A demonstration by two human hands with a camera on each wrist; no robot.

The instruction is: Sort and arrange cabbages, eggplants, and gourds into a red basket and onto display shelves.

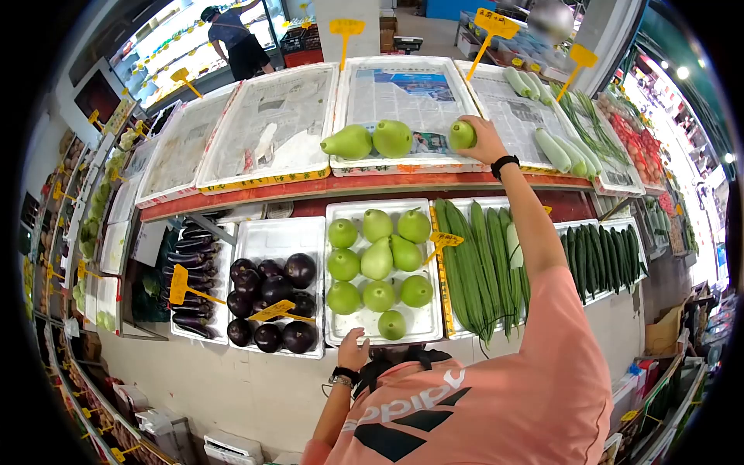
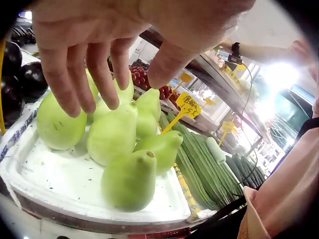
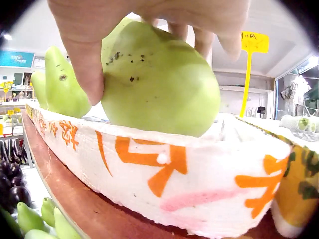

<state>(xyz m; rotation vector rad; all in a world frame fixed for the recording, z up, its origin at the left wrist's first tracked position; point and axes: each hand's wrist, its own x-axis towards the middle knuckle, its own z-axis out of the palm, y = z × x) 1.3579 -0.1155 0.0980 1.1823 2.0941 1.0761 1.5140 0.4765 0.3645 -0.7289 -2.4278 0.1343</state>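
My right hand (image 1: 488, 141) grips a light green bottle gourd (image 3: 159, 89) at the front right of the newspaper-lined foam box (image 1: 364, 77) on the upper shelf. In the right wrist view the thumb lies on one side of it and fingers show behind. Two more bottle gourds (image 1: 393, 138) lie to its left in the same box. Down at the front edge of the lower foam tray (image 1: 332, 325), my left hand (image 1: 353, 353) holds nothing, and the left wrist view shows its fingers extended over that tray's several bottle gourds (image 2: 112, 134).
Round eggplants (image 1: 277, 290) and long eggplants (image 1: 191, 263) fill trays on the left. Ridged green gourds (image 1: 473, 263) and cucumbers (image 1: 601, 260) lie right. Yellow price signs (image 1: 346, 28) stick up between boxes. A person (image 1: 232, 43) stands at the back left.
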